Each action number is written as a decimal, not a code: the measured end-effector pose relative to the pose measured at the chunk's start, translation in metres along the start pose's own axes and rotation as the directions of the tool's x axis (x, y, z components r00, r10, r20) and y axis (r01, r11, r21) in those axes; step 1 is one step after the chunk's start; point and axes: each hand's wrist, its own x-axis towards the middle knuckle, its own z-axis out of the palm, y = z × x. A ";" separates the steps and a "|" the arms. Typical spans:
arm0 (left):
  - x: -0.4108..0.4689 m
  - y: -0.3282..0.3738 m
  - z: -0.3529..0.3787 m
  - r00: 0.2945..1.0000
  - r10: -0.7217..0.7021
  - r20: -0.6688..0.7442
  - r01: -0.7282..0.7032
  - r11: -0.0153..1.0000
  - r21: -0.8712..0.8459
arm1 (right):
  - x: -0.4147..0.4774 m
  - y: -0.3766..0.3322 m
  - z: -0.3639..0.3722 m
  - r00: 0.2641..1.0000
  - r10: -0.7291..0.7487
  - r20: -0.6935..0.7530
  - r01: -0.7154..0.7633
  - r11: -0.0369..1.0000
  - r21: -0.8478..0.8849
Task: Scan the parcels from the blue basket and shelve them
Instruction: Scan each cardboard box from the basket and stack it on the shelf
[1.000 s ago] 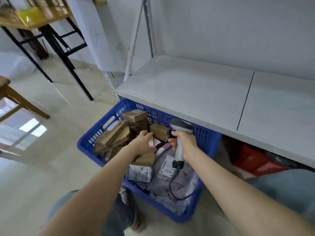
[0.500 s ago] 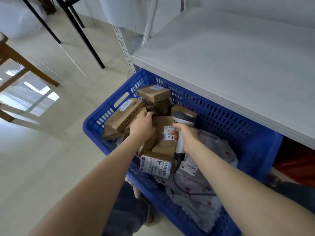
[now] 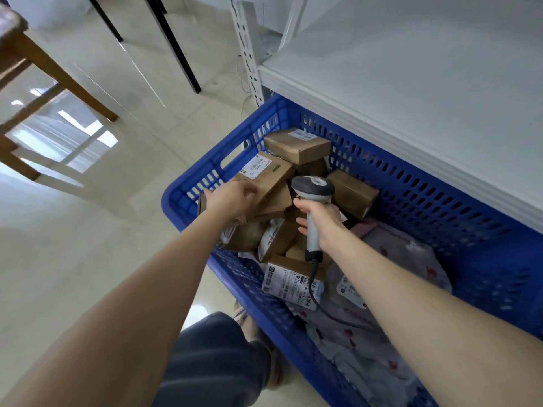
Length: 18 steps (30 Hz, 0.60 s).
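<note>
**Early days: basket full, shelf not yet started**

Head view: I'm looking down into the blue basket [image 3: 176, 198], which sits on the floor, tucked partly under the white shelf [image 3: 411, 83]. My left hand [image 3: 232, 201] is on a long cardboard box [image 3: 270, 174] lying at the top of the pile, fingers curled over its near end in what I read as a grip. The box has not left the basket. My right hand [image 3: 318, 223] is wrapped round the handle of the scanner [image 3: 313, 186], whose head hangs just beside that box, over the heap.

As I judge it, almost everything is left to do. No parcel shows on the part of the shelf I can see, while the basket holds many more cardboard boxes [image 3: 296, 145] and, at the near end, grey mailer bags [image 3: 396, 251]. The step in hand is picking one box out for its scan. Its white label faces up.
</note>
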 end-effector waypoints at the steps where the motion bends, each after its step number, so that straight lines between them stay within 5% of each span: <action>1: 0.002 -0.001 -0.001 1.000 0.015 -0.001 -0.015 0.999 -0.029 | 0.001 0.002 -0.001 1.000 0.000 -0.007 0.000 1.000 0.000; 5: 0.010 -0.001 -0.004 0.992 -0.124 -0.010 0.123 0.990 -0.069 | 0.005 0.007 -0.004 1.000 -0.020 -0.013 0.020 1.000 0.020; 9: 0.020 -0.006 0.000 0.956 -0.245 0.164 0.269 0.952 -0.143 | 0.010 0.006 -0.005 0.999 -0.015 0.036 0.014 0.999 0.036; 18: 0.008 0.043 0.018 0.991 -0.086 0.097 0.092 0.994 -0.056 | 0.010 0.018 -0.025 0.999 0.041 -0.026 -0.039 0.995 0.090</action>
